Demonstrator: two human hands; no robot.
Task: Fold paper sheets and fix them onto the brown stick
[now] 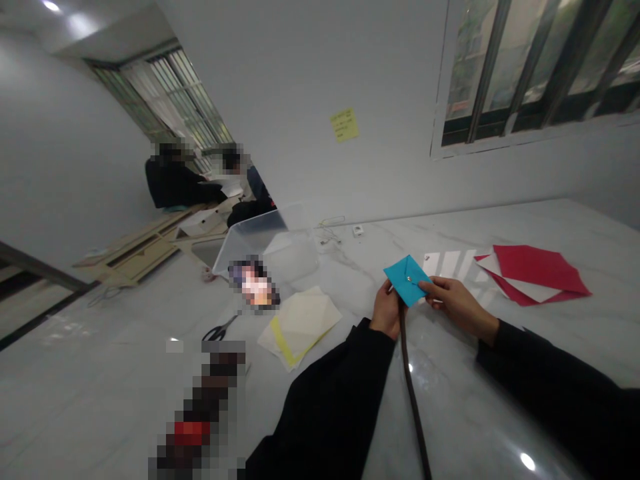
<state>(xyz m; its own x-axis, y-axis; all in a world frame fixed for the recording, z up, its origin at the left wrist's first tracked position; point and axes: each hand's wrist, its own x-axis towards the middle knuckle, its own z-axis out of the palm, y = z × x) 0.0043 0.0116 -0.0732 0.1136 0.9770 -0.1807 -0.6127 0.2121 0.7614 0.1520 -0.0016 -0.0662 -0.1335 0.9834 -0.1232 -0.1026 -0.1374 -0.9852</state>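
A small blue envelope [403,288] with a folded flap and a shiny dot at its middle is held up over the marble-patterned table. My left hand [386,312] grips it from below and the left, fingers partly behind it. On its right edge, my right hand [457,301] pinches it between thumb and fingers. A dark brown strap or cord [411,387] runs down from beneath the envelope to the bottom of the view. To the right of my right hand lie red sheets [545,267] with a white sheet among them.
Cream and yellow sheets [305,323] lie left of my hands, beside black-handled scissors [216,332]. Behind stands a clear plastic bin [295,250], near a thin cable [330,233] and a small white block [357,231]. Two people sit at the far left.
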